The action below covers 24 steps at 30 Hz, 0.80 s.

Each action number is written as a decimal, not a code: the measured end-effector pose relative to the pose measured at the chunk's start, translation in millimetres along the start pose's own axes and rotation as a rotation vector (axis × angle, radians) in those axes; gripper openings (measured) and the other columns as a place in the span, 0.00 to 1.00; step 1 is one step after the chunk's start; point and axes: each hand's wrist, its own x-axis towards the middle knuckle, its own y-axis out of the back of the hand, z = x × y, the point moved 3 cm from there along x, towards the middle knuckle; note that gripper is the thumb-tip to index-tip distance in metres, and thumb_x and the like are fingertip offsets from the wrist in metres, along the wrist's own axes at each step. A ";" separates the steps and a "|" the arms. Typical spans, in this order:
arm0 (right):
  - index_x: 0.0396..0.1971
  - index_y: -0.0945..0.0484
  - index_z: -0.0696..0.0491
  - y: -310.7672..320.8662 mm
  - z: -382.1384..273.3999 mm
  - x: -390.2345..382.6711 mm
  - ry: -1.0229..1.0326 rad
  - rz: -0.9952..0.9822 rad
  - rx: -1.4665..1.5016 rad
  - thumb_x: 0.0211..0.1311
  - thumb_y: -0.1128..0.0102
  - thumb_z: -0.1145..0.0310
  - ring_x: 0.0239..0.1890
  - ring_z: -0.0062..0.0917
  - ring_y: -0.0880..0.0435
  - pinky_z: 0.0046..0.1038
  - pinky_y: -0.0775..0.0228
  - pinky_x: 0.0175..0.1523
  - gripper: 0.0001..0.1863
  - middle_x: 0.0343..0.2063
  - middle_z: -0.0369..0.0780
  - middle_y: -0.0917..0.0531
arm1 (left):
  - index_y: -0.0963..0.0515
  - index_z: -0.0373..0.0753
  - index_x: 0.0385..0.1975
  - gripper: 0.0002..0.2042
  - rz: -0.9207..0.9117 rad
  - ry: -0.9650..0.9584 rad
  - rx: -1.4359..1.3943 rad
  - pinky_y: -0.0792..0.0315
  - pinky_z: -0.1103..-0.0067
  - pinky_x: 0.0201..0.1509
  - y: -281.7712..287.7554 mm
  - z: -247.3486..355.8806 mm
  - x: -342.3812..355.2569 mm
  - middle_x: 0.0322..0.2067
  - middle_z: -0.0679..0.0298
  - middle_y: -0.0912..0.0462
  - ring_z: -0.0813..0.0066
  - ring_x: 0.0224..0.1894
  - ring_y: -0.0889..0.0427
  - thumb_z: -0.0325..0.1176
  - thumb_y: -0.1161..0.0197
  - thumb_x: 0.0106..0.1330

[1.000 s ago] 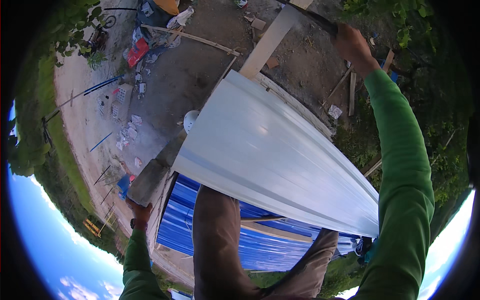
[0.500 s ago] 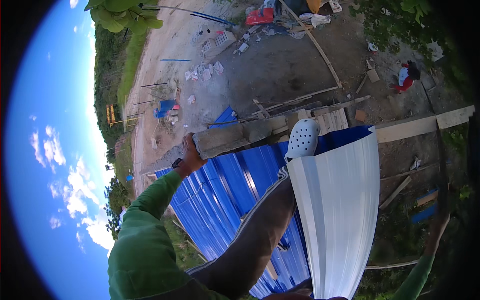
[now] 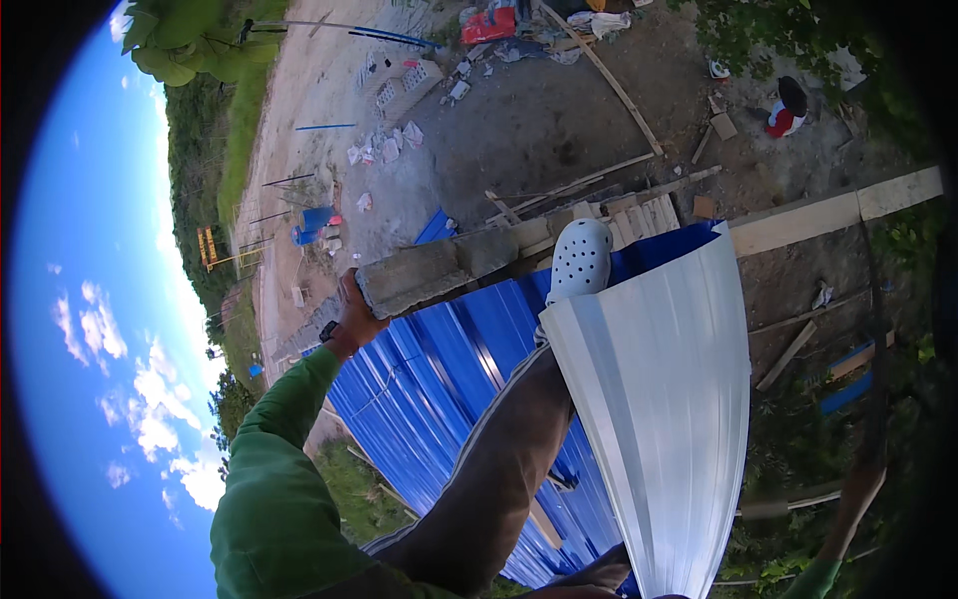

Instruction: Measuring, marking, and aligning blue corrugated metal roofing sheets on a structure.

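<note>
My left hand (image 3: pixel 356 317), with a dark watch at the wrist, grips the end of a rough grey concrete beam (image 3: pixel 439 268). Beside it, blue corrugated roofing sheets (image 3: pixel 429 399) slope down below the beam. My leg stretches across them, its foot in a white clog (image 3: pixel 581 262) near the beam. A curved pale metal sheet (image 3: pixel 659 399) lies over the blue roofing at my right, covering part of it. At the dim lower right, my right hand (image 3: pixel 864 481) is at the lower end of a long dark thin strip (image 3: pixel 874 339); its fingers are too blurred to read.
Far below lies dirt ground with loose planks (image 3: pixel 604 75), hollow blocks (image 3: pixel 409 88) and bags (image 3: pixel 489 25). A person (image 3: pixel 786 108) is down there at the far right. A long board (image 3: pixel 798 228) extends right from the roof edge. Leaves (image 3: pixel 180 40) hang at the upper left.
The view has shifted, moving the scene slightly up and left. My right hand has come lower. My left hand keeps its hold on the beam, and the person below has changed posture.
</note>
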 end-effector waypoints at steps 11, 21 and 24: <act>0.40 0.27 0.56 -16.9 -170.2 52.9 -0.068 -0.013 -0.116 0.55 0.47 0.64 0.39 0.46 0.22 0.41 0.30 0.43 0.15 0.33 0.51 0.21 | 0.59 0.35 0.60 0.52 -0.060 0.047 -0.060 0.46 0.63 0.62 5.5 -72.2 7.8 0.54 0.48 0.45 0.52 0.57 0.43 0.26 0.30 0.32; 0.39 0.27 0.56 -18.3 -147.7 82.5 -0.015 0.064 -0.153 0.57 0.49 0.65 0.37 0.45 0.21 0.41 0.30 0.40 0.13 0.31 0.50 0.21 | 0.60 0.36 0.60 0.52 -0.102 0.021 -0.064 0.48 0.64 0.63 19.7 -47.3 14.3 0.54 0.48 0.46 0.51 0.58 0.44 0.23 0.30 0.33; 0.40 0.27 0.54 -55.4 -182.4 131.6 -0.041 0.020 -0.131 0.56 0.49 0.63 0.31 0.47 0.21 0.43 0.30 0.36 0.14 0.28 0.51 0.21 | 0.61 0.37 0.61 0.52 -0.110 0.047 -0.137 0.49 0.64 0.63 -1.8 -60.7 19.1 0.55 0.49 0.48 0.53 0.58 0.45 0.21 0.33 0.32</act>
